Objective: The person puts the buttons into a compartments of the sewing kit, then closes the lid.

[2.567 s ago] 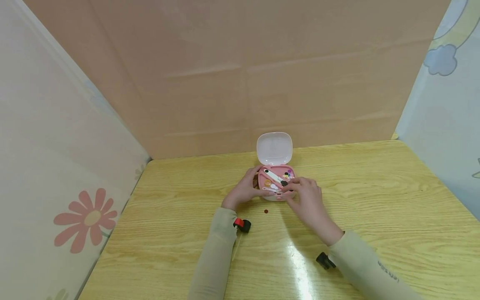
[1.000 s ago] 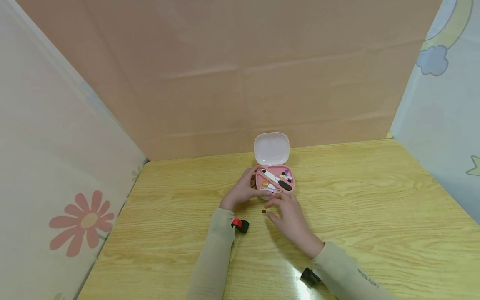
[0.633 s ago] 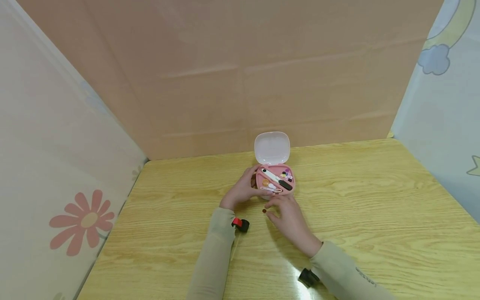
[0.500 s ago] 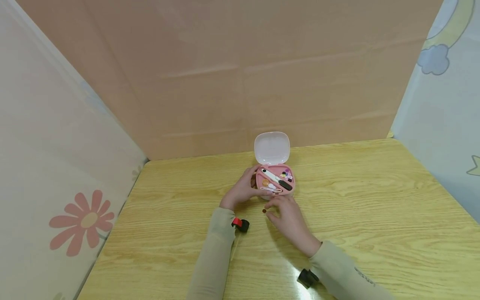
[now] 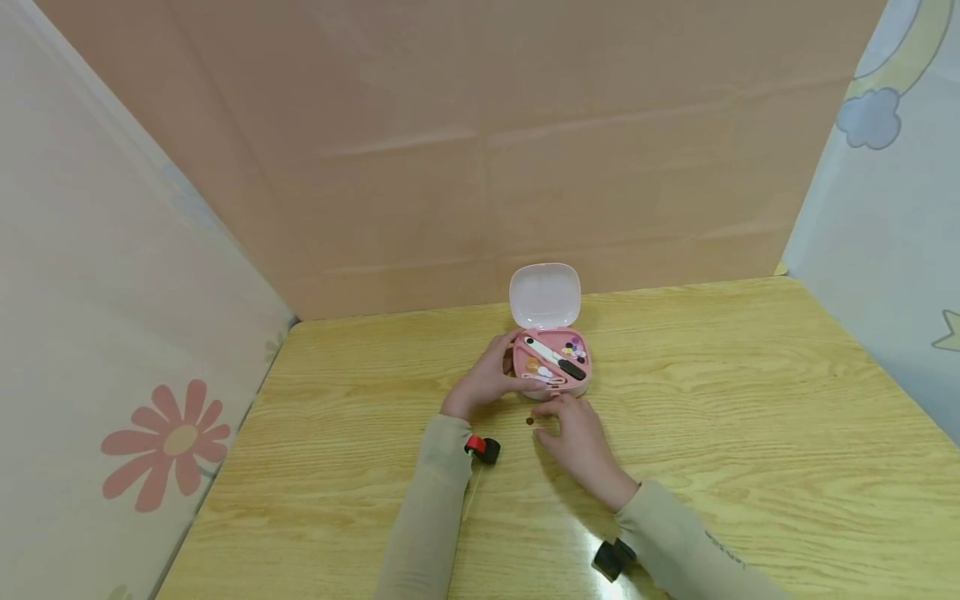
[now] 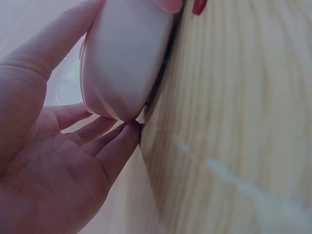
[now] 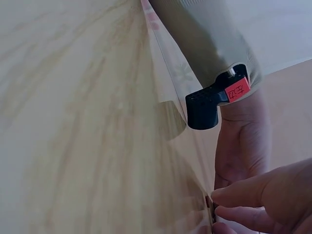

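A small pink and white box (image 5: 552, 395) stands on the table with its pale hinged lid (image 5: 545, 297) raised. My left hand (image 5: 483, 385) holds the box's left side, thumb along the front rim and fingers around the side; the left wrist view shows this hand (image 6: 73, 146) against the box wall (image 6: 126, 53). On the table before the box lies a small dark red-brown disc, like a button (image 5: 529, 421). Thumb and forefinger of my right hand (image 5: 579, 442) stand slightly apart beside it. In the right wrist view, the right hand's fingertips (image 7: 239, 195) are near the disc.
Inside the box lie a white tool with a black end (image 5: 555, 358), several small coloured pieces (image 5: 575, 350), an orange round piece (image 5: 532, 365) and a pale looped band (image 5: 543, 379). Black wrist cameras (image 5: 490, 451) hang near the table. A tan backdrop (image 5: 420, 208) stands behind.
My right hand has moved from the box's front right, over the tool's black end, left and nearer to the small disc. In the last second it barely moves. The left hand keeps its hold.
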`<move>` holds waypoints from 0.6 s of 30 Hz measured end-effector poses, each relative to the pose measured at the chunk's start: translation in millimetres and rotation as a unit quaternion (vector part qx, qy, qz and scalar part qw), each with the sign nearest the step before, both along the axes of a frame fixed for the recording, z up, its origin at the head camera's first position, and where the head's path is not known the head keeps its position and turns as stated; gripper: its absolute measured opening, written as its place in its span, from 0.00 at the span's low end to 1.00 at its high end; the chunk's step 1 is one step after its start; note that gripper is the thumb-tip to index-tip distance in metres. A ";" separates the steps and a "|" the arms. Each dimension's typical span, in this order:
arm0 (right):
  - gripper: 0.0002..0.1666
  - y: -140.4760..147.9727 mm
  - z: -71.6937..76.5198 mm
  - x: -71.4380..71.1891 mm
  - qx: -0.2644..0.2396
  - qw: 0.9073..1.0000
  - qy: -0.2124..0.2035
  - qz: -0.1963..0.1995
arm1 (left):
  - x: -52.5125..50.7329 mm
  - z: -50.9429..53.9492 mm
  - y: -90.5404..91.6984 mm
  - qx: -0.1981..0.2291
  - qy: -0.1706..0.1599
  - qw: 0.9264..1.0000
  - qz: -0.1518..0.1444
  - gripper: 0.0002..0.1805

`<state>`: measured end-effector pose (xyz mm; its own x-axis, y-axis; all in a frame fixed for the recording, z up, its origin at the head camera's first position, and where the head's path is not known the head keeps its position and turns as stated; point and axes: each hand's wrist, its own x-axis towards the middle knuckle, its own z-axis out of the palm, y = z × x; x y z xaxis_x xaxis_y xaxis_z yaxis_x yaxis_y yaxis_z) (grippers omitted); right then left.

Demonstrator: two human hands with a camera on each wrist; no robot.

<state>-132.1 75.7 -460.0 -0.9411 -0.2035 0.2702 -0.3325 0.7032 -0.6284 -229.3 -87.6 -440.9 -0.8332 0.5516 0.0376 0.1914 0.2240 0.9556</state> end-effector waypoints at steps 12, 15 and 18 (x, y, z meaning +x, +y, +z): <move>0.09 -4.6 -8.1 -2.9 0.003 1.000 0.015 -0.021 | -8.7 -16.9 -0.9 -0.020 0.012 0.999 0.025 0.51; 0.09 -5.9 -9.3 -1.8 0.003 0.999 0.015 -0.028 | -7.9 -16.5 -1.3 -0.019 0.014 0.999 0.023 0.51; 0.08 -6.8 -9.4 -0.6 -0.003 0.999 0.006 -0.036 | -7.3 -16.5 -1.5 -0.023 0.013 0.999 0.027 0.51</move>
